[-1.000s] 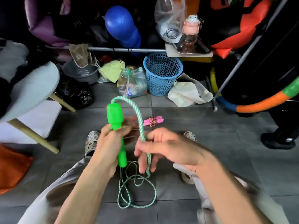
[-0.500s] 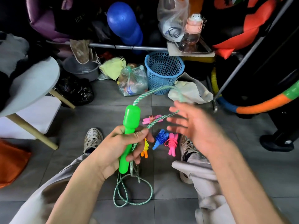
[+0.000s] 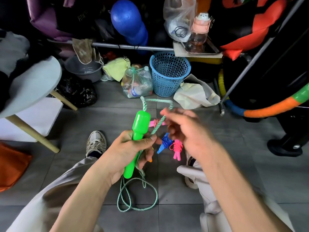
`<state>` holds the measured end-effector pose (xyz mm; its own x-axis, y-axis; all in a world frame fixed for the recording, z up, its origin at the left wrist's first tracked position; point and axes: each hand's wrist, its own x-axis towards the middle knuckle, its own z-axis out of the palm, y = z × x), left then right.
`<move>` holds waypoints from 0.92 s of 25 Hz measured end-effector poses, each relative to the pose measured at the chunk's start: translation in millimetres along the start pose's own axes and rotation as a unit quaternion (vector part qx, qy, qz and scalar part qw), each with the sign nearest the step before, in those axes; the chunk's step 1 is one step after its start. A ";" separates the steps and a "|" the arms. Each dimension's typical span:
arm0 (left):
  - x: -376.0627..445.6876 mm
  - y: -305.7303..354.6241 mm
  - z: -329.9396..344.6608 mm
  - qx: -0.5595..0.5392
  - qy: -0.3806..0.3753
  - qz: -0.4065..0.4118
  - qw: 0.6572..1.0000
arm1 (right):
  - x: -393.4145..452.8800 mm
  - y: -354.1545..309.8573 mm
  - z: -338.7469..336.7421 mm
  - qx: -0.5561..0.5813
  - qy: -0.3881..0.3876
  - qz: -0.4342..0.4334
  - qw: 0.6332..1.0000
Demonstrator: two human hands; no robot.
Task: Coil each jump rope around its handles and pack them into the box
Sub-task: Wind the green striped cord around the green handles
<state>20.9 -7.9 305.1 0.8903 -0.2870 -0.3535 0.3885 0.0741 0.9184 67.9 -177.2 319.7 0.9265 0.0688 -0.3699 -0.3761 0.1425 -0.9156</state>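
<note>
My left hand grips the bright green handles of a jump rope, held upright over the floor. Its green-white cord arches from the handle top across to my right hand, which is blurred and holds the cord near its fingertips. The remaining cord hangs down and lies in loose loops on the tiles. Three coiled ropes lie on the floor behind my hands: a pink one, a blue one and another pink one. No box is visible.
A blue mesh basket stands behind, next to a bag of bottles. A white round table with wooden legs is at left. A hoop and black stand are at right. My shoes rest on the grey tiles.
My right hand swung up and away from the handle, carrying the cord into a loop above it, then came back toward the handle. The loose cord on the floor has shifted slightly.
</note>
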 end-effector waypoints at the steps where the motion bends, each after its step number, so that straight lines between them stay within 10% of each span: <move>1: -0.5 1.5 -2.9 0.009 0.008 0.003 1.000 | 3.1 -5.2 -8.6 0.051 0.052 -0.008 0.997; 4: -4.1 5.1 -6.4 0.024 0.026 0.009 0.999 | 10.5 -15.9 -33.2 0.198 0.130 -0.008 0.972; 10: 0.1 0.9 -4.7 0.007 0.038 0.031 0.999 | -15.2 4.9 6.9 0.009 -0.187 0.093 0.978; 18: 0.4 1.9 -7.7 0.004 0.033 0.033 0.999 | 5.6 -10.6 -21.9 0.215 0.069 0.006 0.974; 23: 0.4 1.0 -2.6 0.012 0.026 0.039 0.999 | -16.2 6.4 9.6 0.016 -0.124 0.084 0.989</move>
<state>22.2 -5.5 305.4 0.9289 -0.2307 -0.2898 0.3132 0.0714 0.9470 50.3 -168.0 321.4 0.8209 0.3340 -0.4633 -0.5291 0.1392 -0.8371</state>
